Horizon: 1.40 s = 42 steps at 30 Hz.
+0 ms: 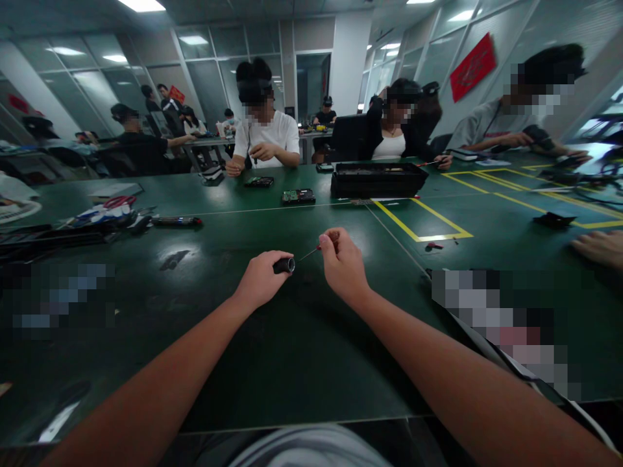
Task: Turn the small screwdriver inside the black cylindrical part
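Note:
Near the middle of the green table [233, 395], my left hand [260, 279] is wrapped round a short black cylinder [283, 265], whose open round end faces right. My right hand [343, 263] pinches a screwdriver [335, 237] with a reddish handle. Its thin shaft points left and down, and the tip is a little right of the cylinder's open end, seemingly apart from it. Both hands are above the table. My palms and some of my fingers are hidden from view.
A long black tray [377, 184] and a green circuit board [298, 196] lie ahead. A marker [176, 222] and red scissors [119, 202] are at left. At right are a small red piece [433, 246] and another person's hand [601, 248]. People sit opposite.

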Tool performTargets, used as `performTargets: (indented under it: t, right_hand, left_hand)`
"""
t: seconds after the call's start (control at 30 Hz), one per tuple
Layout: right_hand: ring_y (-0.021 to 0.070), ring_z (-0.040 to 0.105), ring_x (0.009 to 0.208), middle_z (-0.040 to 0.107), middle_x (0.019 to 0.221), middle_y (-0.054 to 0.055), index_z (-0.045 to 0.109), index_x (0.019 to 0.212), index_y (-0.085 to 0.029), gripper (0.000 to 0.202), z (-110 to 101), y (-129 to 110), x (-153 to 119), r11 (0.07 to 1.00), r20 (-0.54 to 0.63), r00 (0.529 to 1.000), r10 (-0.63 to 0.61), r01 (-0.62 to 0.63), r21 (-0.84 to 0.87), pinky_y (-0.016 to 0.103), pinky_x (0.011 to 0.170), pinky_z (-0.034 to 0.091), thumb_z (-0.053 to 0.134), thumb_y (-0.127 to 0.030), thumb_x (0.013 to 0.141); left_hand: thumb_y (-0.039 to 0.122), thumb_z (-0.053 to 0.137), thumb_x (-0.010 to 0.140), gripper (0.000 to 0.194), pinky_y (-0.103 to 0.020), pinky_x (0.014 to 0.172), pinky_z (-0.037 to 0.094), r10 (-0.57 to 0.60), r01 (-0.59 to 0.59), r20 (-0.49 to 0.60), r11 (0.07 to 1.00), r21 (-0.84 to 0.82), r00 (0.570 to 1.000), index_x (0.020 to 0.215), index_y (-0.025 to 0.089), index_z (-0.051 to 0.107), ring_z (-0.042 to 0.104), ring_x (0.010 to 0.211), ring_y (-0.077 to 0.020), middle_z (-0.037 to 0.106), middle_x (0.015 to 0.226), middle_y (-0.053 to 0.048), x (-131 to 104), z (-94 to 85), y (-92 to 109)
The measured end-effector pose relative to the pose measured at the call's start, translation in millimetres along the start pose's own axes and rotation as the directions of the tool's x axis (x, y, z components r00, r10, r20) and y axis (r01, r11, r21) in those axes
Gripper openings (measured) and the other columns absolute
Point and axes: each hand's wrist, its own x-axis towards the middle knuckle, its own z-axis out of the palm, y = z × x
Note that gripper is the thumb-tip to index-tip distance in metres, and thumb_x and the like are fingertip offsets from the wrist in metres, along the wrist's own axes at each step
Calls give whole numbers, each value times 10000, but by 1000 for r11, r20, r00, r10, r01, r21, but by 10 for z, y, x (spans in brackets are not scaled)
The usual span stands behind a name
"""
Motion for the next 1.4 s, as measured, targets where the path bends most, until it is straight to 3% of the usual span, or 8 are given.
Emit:
performTargets:
  t: [0.33, 0.53, 0.63, 0.73, 0.9, 1.07, 1.27, 1.4]
  right_hand:
    - [196, 645, 823, 691, 911, 34, 618, 1105, -237, 292, 1, 93, 44, 991, -98, 995, 9, 4, 135, 340, 731, 475, 486, -477, 1005]
    - [212, 671, 855, 713, 932, 49, 638, 1157, -233, 325, -13, 162, 83, 988, -108, 993, 54, -37, 149, 382, 793, 508, 502, -481, 997]
    - [217, 672, 861, 712, 922, 50, 640, 1135, -232, 312, -10, 169, 87, 987, -117, 992, 55, -36, 158, 386, 796, 512, 503, -476, 994]
    - [214, 674, 862, 713, 932, 49, 637, 1112, -233, 297, -4, 172, 83, 986, -113, 993, 45, -26, 166, 380, 792, 512, 499, -470, 998]
    - [207, 671, 852, 710, 929, 40, 632, 1091, -244, 272, 0, 188, 81, 986, -110, 994, 28, -9, 169, 371, 780, 515, 491, -459, 1003]
    - [208, 676, 866, 710, 936, 41, 633, 1084, -244, 266, 1, 215, 89, 985, -101, 994, 30, -12, 175, 370, 776, 519, 491, -455, 1003]
    - [213, 674, 855, 711, 925, 40, 639, 1067, -247, 276, 19, 246, 102, 986, -106, 993, 43, -25, 167, 369, 760, 514, 494, -471, 995]
    - [212, 676, 849, 708, 921, 39, 639, 1054, -248, 275, 29, 255, 104, 982, -101, 994, 39, -20, 187, 369, 761, 515, 498, -477, 992]
  left_hand:
    - [275, 626, 909, 457, -461, 1107, 423, -64, 59, -27, 988, -146, 998, 1363, 227, 593, 595, 1210, -264, 649, 1325, -89, 10, -51, 46]
    - [333, 583, 887, 365, -317, 741, 476, -208, 256, 150, 828, -500, 967, 1227, 210, 537, 593, 860, -187, 643, 1073, -57, 8, -66, 168]
    - [485, 653, 867, 346, -298, 691, 437, -172, 234, 180, 873, -428, 969, 1048, 196, 592, 550, 749, -164, 615, 891, -19, -2, -90, 314]
    - [508, 636, 889, 317, -307, 708, 434, -95, 172, 261, 943, -286, 960, 938, 194, 636, 572, 763, -174, 633, 852, -17, 3, -105, 459]
    - [351, 617, 902, 189, -336, 777, 475, 37, -13, 443, 998, -57, 896, 1016, 218, 687, 645, 913, -218, 703, 1009, -43, 51, 29, 591]
    - [330, 553, 932, 297, -380, 761, 512, 4, -134, 465, 960, 246, 885, 1179, 211, 668, 679, 909, -270, 712, 1049, -100, 154, 296, 589]
    - [402, 547, 955, 278, -383, 726, 504, 56, -235, 495, 922, 307, 867, 1099, 203, 679, 683, 892, -290, 707, 1011, -105, 240, 390, 559]
    - [386, 581, 940, 249, -363, 740, 482, 18, -148, 482, 961, 233, 876, 1076, 196, 669, 677, 910, -274, 714, 1022, -97, 205, 274, 547]
